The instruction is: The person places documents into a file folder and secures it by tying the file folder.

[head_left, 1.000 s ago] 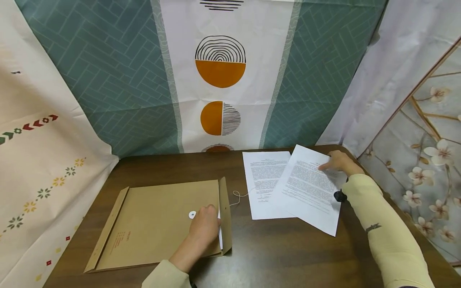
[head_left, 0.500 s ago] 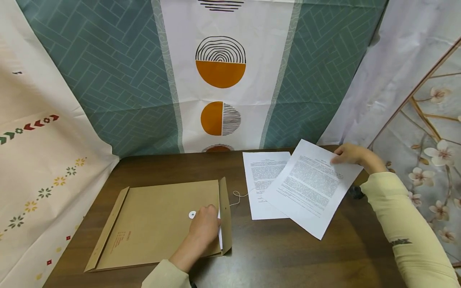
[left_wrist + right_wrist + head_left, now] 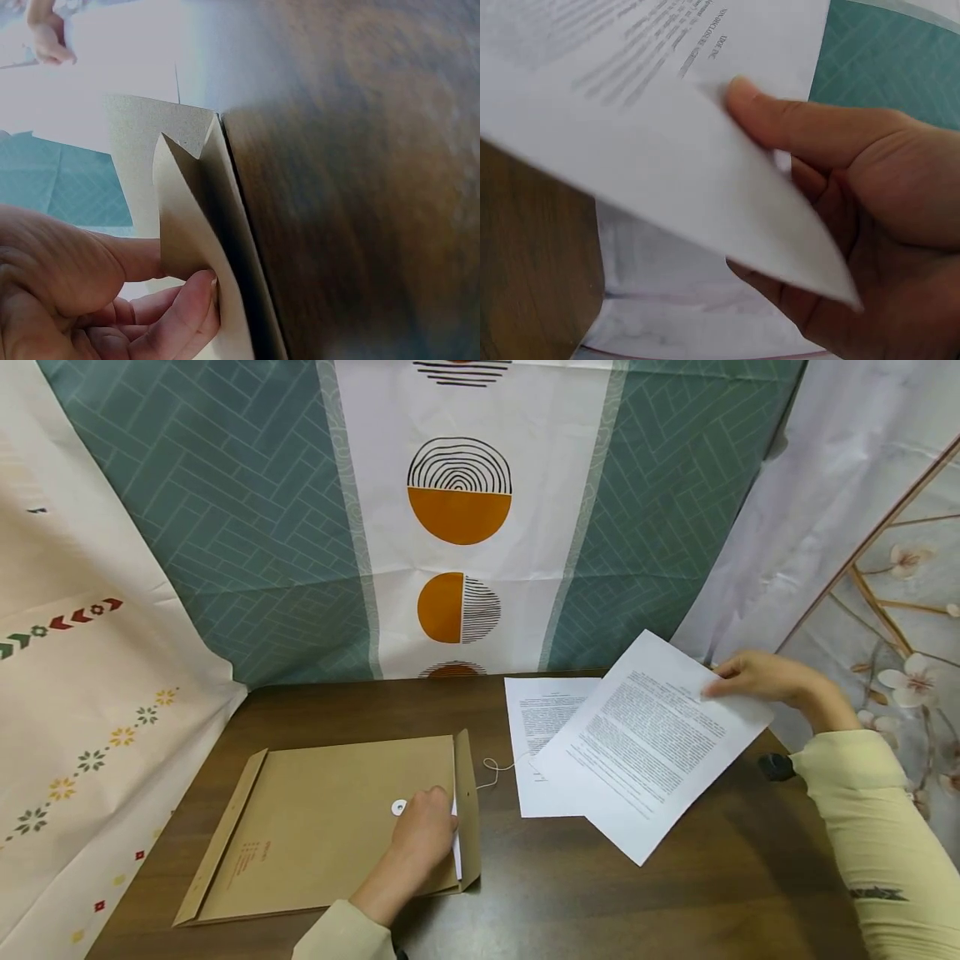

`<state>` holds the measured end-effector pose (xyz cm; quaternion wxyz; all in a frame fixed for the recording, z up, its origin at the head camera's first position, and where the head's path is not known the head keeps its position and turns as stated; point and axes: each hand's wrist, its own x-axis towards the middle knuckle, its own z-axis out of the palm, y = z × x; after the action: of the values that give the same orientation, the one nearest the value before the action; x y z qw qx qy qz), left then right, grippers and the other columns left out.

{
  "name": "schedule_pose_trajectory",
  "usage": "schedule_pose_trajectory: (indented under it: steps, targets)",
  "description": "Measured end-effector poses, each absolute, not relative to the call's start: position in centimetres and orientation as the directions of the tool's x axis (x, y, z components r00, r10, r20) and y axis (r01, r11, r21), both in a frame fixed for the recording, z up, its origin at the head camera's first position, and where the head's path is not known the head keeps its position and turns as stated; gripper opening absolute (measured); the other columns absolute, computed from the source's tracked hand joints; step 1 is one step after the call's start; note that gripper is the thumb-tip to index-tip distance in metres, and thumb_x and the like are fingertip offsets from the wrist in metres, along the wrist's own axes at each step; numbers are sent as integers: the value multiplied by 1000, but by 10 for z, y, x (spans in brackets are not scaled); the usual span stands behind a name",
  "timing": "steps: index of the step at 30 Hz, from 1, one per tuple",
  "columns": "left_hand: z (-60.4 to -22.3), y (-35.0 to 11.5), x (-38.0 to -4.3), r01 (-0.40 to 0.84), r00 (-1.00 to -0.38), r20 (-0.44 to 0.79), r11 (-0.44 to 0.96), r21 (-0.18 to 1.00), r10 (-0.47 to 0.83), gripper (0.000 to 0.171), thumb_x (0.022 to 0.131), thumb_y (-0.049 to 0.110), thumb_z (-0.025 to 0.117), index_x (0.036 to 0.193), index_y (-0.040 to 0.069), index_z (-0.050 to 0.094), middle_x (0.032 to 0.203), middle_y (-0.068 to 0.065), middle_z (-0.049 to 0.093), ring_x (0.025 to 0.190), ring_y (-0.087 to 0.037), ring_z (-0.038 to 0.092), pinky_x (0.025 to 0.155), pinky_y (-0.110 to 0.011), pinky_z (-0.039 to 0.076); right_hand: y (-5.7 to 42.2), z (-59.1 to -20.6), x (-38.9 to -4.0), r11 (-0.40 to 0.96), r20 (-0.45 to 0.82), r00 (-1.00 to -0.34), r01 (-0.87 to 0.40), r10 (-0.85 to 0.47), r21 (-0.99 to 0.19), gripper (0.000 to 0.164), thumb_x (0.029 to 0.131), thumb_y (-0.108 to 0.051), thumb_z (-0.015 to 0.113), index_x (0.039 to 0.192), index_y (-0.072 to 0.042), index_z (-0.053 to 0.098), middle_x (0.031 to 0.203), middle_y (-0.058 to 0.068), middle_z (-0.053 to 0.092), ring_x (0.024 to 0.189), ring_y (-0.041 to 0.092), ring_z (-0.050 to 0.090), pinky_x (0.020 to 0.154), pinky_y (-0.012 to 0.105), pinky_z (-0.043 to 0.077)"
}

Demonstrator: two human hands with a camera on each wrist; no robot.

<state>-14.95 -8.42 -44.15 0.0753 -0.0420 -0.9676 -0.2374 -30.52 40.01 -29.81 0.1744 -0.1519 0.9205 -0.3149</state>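
A brown paper document envelope (image 3: 322, 843) lies on the table at the left, its flap (image 3: 468, 810) folded out to the right. My left hand (image 3: 422, 835) pinches the edge of the envelope's mouth between thumb and fingers. The left wrist view shows the mouth gaping beside those fingers. A strip of white paper shows inside, by the flap. On the right, my right hand (image 3: 772, 683) pinches a printed sheet of paper (image 3: 648, 739) near its upper right corner, thumb on top. The sheet is tilted, its left part overlapping a second printed sheet (image 3: 551, 714) on the table.
A white string (image 3: 493, 770) trails from the flap toward the second sheet. The envelope has a round white button (image 3: 399, 807). Patterned cloths hang behind the table (image 3: 585, 902) and along both its sides, the back one teal and white (image 3: 285, 527).
My right hand has moved right with the printed sheet, which has swung round and lifted, uncovering table at its right. My left hand and the envelope have stayed in place.
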Motion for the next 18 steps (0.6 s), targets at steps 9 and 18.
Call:
schedule_pose_trajectory:
  steps: [9,18]
  targets:
    - [-443,-84,-150,116,-985,165,885,450,45,18,76,-2,75,71,-2,58,72,-23,64,70,-41,68,61,-49,54,409,-292,-290,676,-251,-896,-71,-366,-733,33,104,-21,61,115,8,70,87,13,76,64,21,71,57,36,57]
    - [-442,-84,-150,114,-985,165,893,435,45,18,77,-1,76,72,-3,59,73,-24,65,71,-42,69,62,-50,55,413,-300,-285,571,-226,-897,-36,-380,-820,21,105,-14,59,104,0,76,86,11,77,64,20,72,56,34,58]
